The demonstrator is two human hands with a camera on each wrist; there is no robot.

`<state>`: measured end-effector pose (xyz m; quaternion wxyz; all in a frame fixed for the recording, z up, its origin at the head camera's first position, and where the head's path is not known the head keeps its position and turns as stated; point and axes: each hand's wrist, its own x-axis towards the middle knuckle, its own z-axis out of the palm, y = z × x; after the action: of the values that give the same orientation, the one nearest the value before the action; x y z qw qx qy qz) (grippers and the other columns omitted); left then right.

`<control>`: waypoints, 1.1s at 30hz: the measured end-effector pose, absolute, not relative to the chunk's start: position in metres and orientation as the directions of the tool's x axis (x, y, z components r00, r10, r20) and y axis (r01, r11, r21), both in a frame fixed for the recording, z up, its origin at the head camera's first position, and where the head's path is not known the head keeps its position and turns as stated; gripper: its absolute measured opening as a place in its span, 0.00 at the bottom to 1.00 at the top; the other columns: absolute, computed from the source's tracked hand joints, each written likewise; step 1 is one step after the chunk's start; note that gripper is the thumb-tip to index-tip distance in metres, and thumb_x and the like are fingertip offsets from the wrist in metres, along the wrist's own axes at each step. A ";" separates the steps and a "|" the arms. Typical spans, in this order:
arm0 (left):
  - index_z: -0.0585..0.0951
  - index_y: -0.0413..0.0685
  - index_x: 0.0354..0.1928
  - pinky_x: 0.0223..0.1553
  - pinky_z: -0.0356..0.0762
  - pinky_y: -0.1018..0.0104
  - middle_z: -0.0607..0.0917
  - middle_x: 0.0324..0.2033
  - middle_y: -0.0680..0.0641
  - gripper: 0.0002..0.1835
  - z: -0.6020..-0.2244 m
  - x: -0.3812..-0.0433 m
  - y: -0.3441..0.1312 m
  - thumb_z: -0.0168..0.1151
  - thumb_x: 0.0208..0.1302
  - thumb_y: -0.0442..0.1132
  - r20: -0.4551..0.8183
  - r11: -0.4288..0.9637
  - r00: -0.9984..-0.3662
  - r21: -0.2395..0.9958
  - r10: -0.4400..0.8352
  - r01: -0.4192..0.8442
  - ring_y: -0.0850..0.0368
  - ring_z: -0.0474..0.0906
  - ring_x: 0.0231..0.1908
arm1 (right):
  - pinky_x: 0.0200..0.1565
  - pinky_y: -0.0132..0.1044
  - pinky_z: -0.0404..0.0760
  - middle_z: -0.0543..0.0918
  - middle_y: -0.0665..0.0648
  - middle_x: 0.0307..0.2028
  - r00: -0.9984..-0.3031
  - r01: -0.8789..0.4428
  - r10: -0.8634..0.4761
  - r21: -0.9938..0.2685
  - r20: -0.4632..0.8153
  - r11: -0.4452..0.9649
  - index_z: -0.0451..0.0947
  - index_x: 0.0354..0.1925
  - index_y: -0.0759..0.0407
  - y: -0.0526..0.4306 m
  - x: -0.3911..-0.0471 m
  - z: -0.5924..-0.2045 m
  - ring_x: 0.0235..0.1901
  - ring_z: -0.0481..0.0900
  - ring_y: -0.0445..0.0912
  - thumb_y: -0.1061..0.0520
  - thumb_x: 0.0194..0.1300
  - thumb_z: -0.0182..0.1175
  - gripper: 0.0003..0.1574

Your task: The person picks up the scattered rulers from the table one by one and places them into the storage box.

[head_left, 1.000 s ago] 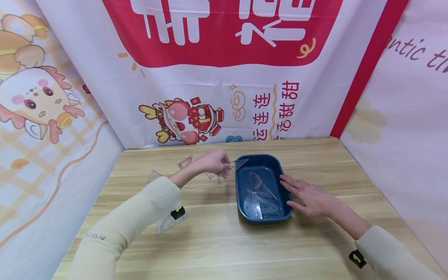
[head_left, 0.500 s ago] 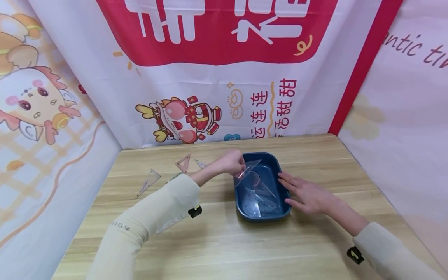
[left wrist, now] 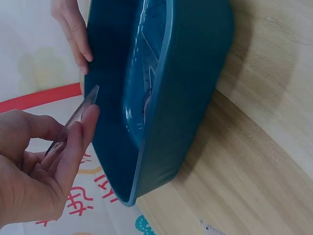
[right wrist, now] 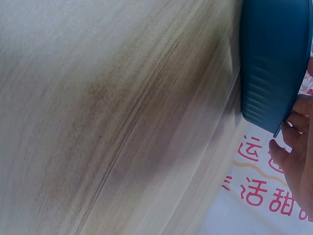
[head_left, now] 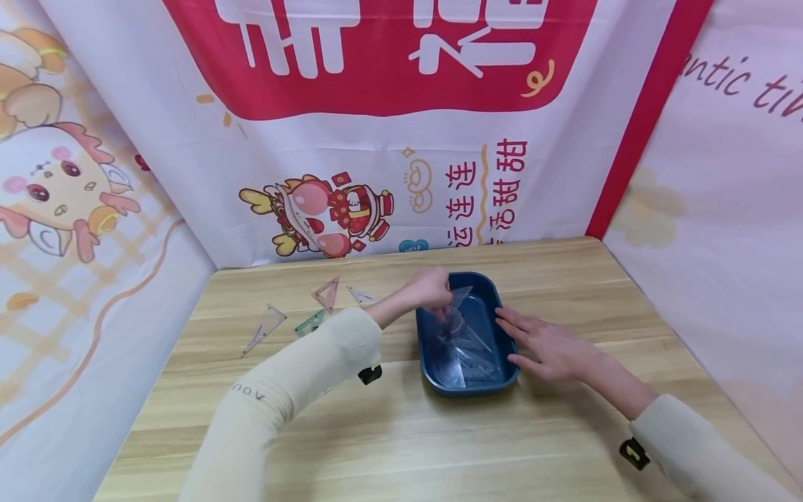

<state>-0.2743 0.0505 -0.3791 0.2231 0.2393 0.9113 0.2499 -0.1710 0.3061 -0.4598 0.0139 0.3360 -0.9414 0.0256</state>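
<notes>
My left hand (head_left: 433, 289) is over the far left side of a blue plastic basin (head_left: 470, 392), pinching a clear set square (left wrist: 90, 99) between thumb and fingers. In the left wrist view this set square is tilted, its tip just above the basin's opening. Several clear drawing pieces lie on the basin floor, overlapping; one has a round protractor arc. My right hand (head_left: 547, 348) lies along the basin's right side with its fingers extended, fingertips at the rim. In the right wrist view the right fingers (right wrist: 298, 117) touch the rim from outside.
Left of the basin on the wooden table (head_left: 401, 446) lie a pink set square (head_left: 325, 293), a green one (head_left: 310, 323), a clear one (head_left: 264, 330) and another pale piece (head_left: 359, 295), partly behind the left arm. Printed cloth (head_left: 389, 181) hangs along the back and sides.
My left hand has moved right, carrying the clear set square from beside the basin to over its inside. The right hand keeps its place at the rim. The view has shifted slightly.
</notes>
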 end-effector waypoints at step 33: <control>0.73 0.42 0.36 0.31 0.83 0.64 0.86 0.27 0.45 0.04 -0.408 -0.283 0.082 0.56 0.60 0.32 -0.402 0.844 -0.775 0.442 0.488 0.303 0.54 0.85 0.26 | 0.64 0.49 0.65 0.48 0.54 0.73 -0.777 -0.629 -0.629 -0.053 0.032 0.775 0.52 0.71 0.56 0.308 -0.174 -0.462 0.71 0.52 0.49 0.35 0.66 0.47 0.44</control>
<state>-0.2835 0.0816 -0.4085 0.2586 0.2139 0.9248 0.1794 -0.1741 0.3083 -0.4622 0.0060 0.3338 -0.9421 0.0304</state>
